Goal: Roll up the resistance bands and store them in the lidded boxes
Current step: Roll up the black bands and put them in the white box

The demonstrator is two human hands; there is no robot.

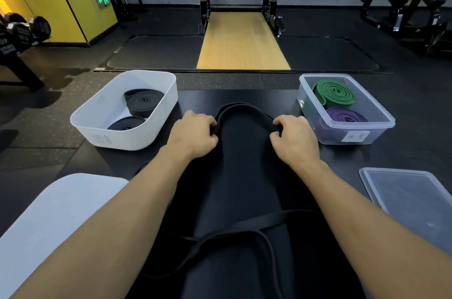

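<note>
The black band (244, 106) lies unrolled on the dark surface (244, 159), its far bend arched between the hands; left hand (193, 132) and right hand (293, 137) each curl their fingers round one side of it; it looks light, limp and rubbery, likely to spring open; best taken at that bend and rolled tight; the white box (127, 139) sits just left.

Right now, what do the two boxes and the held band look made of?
White box: opaque matte plastic, probably. Clear box: glossy see-through plastic; purple roll shows through its wall. Black band: matte, rubber-like, bending in a smooth loop.
</note>
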